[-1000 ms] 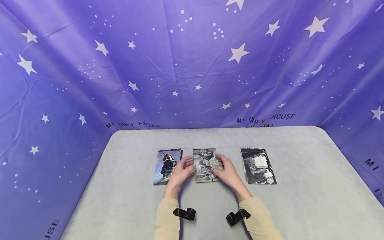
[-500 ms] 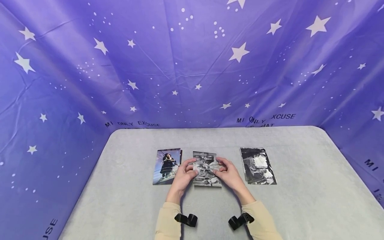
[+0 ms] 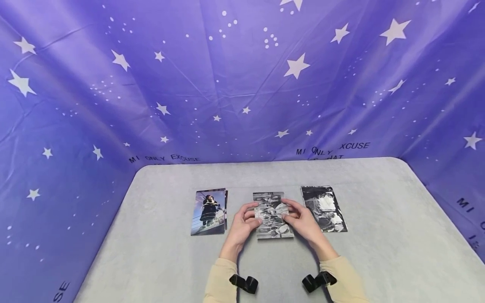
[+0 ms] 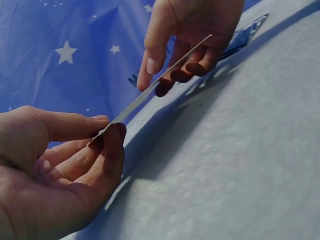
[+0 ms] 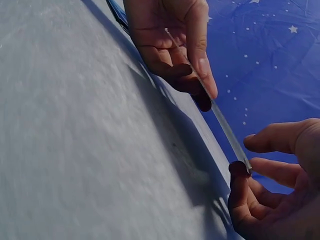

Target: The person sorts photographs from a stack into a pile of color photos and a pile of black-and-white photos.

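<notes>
Both hands hold a thin stack of black-and-white photos (image 3: 270,216) above the middle of the table. My left hand (image 3: 242,225) grips its left edge, thumb on top and fingers beneath, as the left wrist view shows edge-on (image 4: 132,106). On the opposite edge my right hand (image 3: 303,223) holds it between thumb and fingers. In the right wrist view the stack (image 5: 225,125) is tilted, and its shadow falls on the table below. The underside is hidden in the head view.
A pile of photos with a colour picture of two people (image 3: 208,212) lies to the left. Another black-and-white pile (image 3: 325,209) lies to the right, partly behind my right hand. The grey table (image 3: 159,261) meets a purple starry cloth (image 3: 242,75) at the back and sides.
The black-and-white stack has come up off the table and toward me, then to the right, held by both hands. The side piles have stayed in place.
</notes>
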{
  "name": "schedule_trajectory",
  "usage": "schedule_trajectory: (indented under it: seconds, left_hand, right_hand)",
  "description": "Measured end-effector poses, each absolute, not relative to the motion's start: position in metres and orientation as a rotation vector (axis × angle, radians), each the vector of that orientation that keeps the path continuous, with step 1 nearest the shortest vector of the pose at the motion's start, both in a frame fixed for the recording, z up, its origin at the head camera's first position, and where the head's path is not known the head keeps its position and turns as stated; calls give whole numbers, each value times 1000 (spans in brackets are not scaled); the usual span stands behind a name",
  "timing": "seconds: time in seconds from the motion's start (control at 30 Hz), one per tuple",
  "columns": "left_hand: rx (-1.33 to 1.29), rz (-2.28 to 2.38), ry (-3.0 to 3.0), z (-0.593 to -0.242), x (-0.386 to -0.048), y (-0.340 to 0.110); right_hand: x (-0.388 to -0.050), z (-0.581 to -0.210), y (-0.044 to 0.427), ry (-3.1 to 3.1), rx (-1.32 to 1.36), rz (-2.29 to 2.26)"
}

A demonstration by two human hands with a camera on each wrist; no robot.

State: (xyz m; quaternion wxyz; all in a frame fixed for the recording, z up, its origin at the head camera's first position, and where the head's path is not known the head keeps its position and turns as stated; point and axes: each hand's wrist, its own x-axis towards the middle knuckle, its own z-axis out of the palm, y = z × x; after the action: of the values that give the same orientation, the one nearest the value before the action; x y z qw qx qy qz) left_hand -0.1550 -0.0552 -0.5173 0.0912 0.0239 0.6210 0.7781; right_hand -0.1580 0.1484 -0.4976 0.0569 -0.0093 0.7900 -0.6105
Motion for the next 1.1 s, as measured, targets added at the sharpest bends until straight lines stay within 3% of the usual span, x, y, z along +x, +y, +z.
schedule_trajectory:
  seconds: [0.67,1.1]
  left_hand:
    - [138,2260,1838,-515,-170,12]
    - [162,2163,2021,-524,-174,32]
  right_hand:
    - [-146,-478,209,2706,-37,-1612]
    - [-146,-490,219,2943,-28,-1384]
